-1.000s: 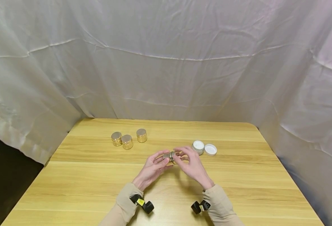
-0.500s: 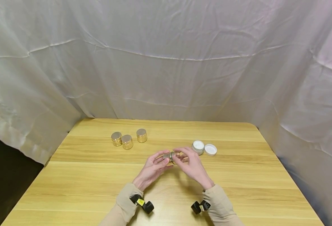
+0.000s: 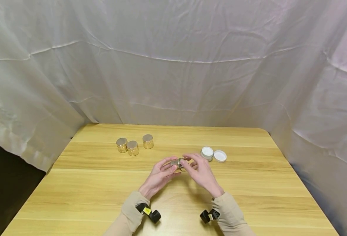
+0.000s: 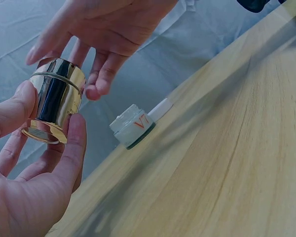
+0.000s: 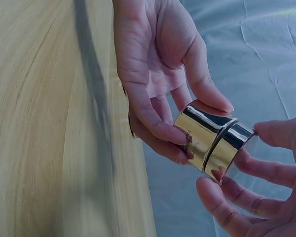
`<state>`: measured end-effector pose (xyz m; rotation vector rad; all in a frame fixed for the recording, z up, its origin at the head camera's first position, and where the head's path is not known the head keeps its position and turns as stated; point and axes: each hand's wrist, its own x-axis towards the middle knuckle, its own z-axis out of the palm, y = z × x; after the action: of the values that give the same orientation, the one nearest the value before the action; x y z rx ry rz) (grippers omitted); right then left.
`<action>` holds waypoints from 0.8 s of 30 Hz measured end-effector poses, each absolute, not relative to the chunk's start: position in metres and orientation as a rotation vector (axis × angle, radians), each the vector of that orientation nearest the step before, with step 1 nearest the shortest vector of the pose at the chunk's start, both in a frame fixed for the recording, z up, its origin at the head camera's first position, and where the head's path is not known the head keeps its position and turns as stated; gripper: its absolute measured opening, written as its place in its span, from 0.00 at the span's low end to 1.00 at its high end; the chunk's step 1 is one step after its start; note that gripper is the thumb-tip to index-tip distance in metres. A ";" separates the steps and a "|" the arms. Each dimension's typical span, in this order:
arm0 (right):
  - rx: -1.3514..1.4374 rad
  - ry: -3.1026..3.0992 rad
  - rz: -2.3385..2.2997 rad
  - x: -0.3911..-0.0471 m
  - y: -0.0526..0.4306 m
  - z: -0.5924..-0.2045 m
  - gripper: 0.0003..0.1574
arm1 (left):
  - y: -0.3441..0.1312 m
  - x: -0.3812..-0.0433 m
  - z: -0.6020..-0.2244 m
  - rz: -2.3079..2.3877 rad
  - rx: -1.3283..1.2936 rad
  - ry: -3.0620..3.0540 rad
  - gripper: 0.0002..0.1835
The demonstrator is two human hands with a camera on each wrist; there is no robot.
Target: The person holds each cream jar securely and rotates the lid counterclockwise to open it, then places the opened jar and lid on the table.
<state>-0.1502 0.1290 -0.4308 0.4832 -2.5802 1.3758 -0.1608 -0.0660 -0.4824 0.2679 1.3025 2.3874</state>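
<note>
A shiny gold jar (image 3: pixel 176 163) is held on its side between both hands, raised over the table. My left hand (image 3: pixel 158 177) grips the longer section, thumb on one side and fingers on the other, as the left wrist view shows. My right hand (image 5: pixel 274 190) curves its thumb and fingertips around the jar's other end, right at the rim. A dark seam rings the gold jar (image 5: pixel 212 140) between the two sections, and small lettering marks the longer one. In the left wrist view the right hand (image 4: pixel 121 29) reaches in from above.
Several gold lidded jars (image 3: pixel 133 148) stand at the back left of the wooden table (image 3: pixel 102 196). Beyond the right hand sits an uncovered jar of white cream (image 3: pixel 207 153), with a white lid (image 3: pixel 220 156) beside it. A grey curtain (image 3: pixel 173 82) hangs behind the table.
My right thumb and fingers have shifted slightly on the end of the gold jar, the thumb now further over its seam. The left hand stays where it was.
</note>
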 end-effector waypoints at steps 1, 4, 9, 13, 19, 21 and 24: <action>0.489 -2.576 1.378 -0.150 0.129 -0.431 0.20 | -0.066 -0.161 -0.482 2.389 0.271 1.301 0.18; 0.534 -2.556 1.396 -0.150 0.129 -0.430 0.18 | -0.066 -0.161 -0.483 2.389 0.280 1.299 0.21; 0.632 -2.519 1.475 -0.150 0.131 -0.430 0.19 | -0.067 -0.161 -0.483 2.384 0.288 1.300 0.26; 0.621 -2.538 1.444 -0.150 0.131 -0.431 0.21 | -0.067 -0.161 -0.483 2.384 0.300 1.302 0.25; 0.502 -2.615 1.360 -0.150 0.129 -0.430 0.24 | -0.067 -0.161 -0.482 2.382 0.300 1.313 0.21; 0.479 -2.630 1.357 -0.150 0.129 -0.430 0.24 | -0.066 -0.161 -0.483 2.383 0.295 1.311 0.20; 0.475 -2.630 1.361 -0.149 0.128 -0.429 0.22 | -0.066 -0.161 -0.483 2.385 0.280 1.306 0.19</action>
<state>-0.1494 0.1281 -0.4289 0.4749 -2.6301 1.3614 -0.1613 -0.0663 -0.4829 0.2803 1.3060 2.3850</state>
